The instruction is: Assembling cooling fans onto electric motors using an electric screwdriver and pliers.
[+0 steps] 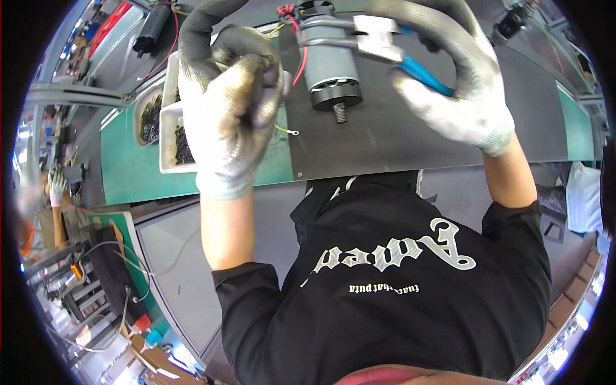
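A grey cylindrical motor [330, 64] with a black end and a threaded shaft sits on the dark mat in front of me. Red wires and a yellow-green wire with a ring terminal run beside it. My right hand [465, 90], in a white and grey glove, is wrapped round blue-handled pliers [428, 77]. Their pale head lies just right of the motor, and two grey prongs cross over its upper body. To the motor's left, my gloved left hand [234, 109] is closed with fingers curled in a pinch. Whatever it holds is hidden.
White bins [168, 144] of small black screws stand behind my left hand on the green bench. Another black motor [153, 31] with a red wire lies at the far left. A black tool [514, 22] is at far right. A co-worker's gloved hand [56, 186] shows at left.
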The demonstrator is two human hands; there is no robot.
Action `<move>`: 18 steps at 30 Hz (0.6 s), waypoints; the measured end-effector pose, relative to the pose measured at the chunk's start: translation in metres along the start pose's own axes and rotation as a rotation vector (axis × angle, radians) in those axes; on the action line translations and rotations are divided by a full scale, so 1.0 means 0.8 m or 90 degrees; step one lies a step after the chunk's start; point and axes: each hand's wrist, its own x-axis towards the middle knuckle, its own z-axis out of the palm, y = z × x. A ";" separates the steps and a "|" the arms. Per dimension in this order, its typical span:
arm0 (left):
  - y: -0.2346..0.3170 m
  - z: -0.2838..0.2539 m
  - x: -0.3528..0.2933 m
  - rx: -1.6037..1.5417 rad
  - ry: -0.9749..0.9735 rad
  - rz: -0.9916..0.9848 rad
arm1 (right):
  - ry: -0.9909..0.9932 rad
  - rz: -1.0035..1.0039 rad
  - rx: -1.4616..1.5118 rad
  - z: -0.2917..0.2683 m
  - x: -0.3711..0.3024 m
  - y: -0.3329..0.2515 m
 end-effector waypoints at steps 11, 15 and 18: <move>-0.010 0.012 -0.011 0.038 0.053 0.023 | -0.015 -0.037 -0.099 -0.009 -0.009 -0.019; -0.011 0.009 -0.013 0.059 0.075 0.029 | -0.010 -0.037 -0.072 -0.003 -0.007 -0.014; -0.011 0.008 -0.011 0.075 0.078 0.041 | -0.008 0.006 -0.023 -0.005 -0.005 -0.016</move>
